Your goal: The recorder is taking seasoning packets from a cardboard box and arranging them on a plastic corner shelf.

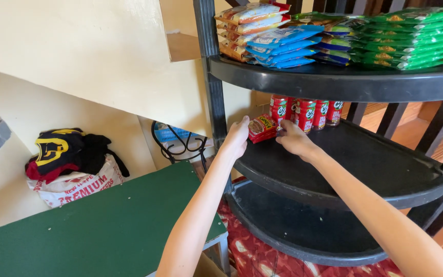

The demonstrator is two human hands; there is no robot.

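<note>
My left hand [237, 137] and right hand [292, 138] clasp a flat red tin stack [261, 128] on the black middle shelf [380, 164] — just beside red cans [306, 113] — under stacked blue and green packets [344, 38].

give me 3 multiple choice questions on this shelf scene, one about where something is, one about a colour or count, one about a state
1. Where do the small red packets sit?
A. on the green table
B. on the middle shelf, left of the red cans
C. on the top shelf

2. How many red cans show in the row behind the hands?
A. one
B. four
C. nine

3. What is the state of the hands?
A. both at the red packets
B. both resting on the table
C. one holding a green packet

Answers:
1. B: the packets lie at the left end of the middle shelf, beside the cans.
2. B: four red cans stand side by side.
3. A: the left hand and right hand flank the packets, fingers against them.
</note>
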